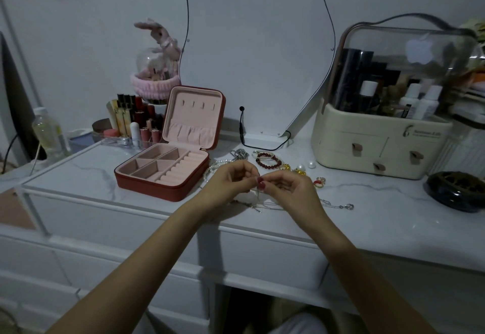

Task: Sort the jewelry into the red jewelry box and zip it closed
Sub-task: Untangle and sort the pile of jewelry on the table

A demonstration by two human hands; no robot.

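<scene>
Fingers (258,181) of both our hands pinch one thin silver chain (258,197): left hand (228,180) and right hand (291,185) meet above the marble surface (367,218), near its front edge. A pendant necklace (341,206) lies just right of us. Beyond sit one dark red bead bracelet (270,161) and two loose pearls (307,166). Left of our hands the red jewelry box (162,173) stands open, near the edge. Writing on the cream organizer (380,147) is too blurred to read.
</scene>
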